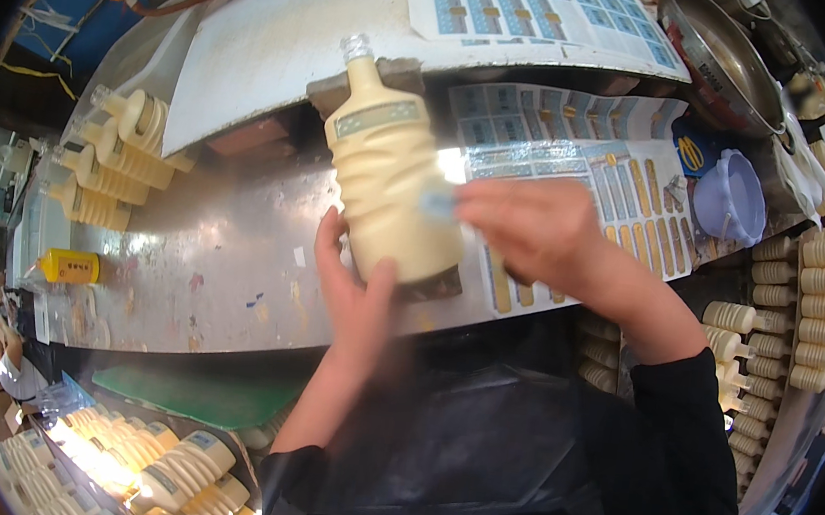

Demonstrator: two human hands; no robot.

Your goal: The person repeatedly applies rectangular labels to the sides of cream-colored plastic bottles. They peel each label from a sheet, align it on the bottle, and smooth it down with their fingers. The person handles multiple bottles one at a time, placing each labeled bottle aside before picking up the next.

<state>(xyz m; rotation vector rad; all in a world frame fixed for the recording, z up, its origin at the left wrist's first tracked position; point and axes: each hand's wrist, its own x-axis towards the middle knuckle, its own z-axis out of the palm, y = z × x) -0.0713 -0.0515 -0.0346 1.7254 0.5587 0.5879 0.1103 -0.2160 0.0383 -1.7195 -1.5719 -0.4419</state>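
Observation:
A cream ribbed bottle [395, 180] with a clear neck tip and a grey-green patterned band at its shoulder rests tilted on a dark block on the metal table. My left hand [354, 287] grips its lower end, thumb on the front and fingers along the left side. At the bottle's right side, my right hand [536, 225] pinches a small light-blue piece [435, 203], blurred by motion; whether it touches the bottle I cannot tell. Under and beyond the right hand lies a sheet of blue and gold labels [655, 198].
Another label sheet [519, 7] lies on the raised white board [286, 23]. A lavender bucket [730, 197] and a metal basin [720, 59] stand right. Cream bottles [127, 152] and a yellow container [70, 267] are left. More bottles [189, 465] fill the lower left; others are stacked right.

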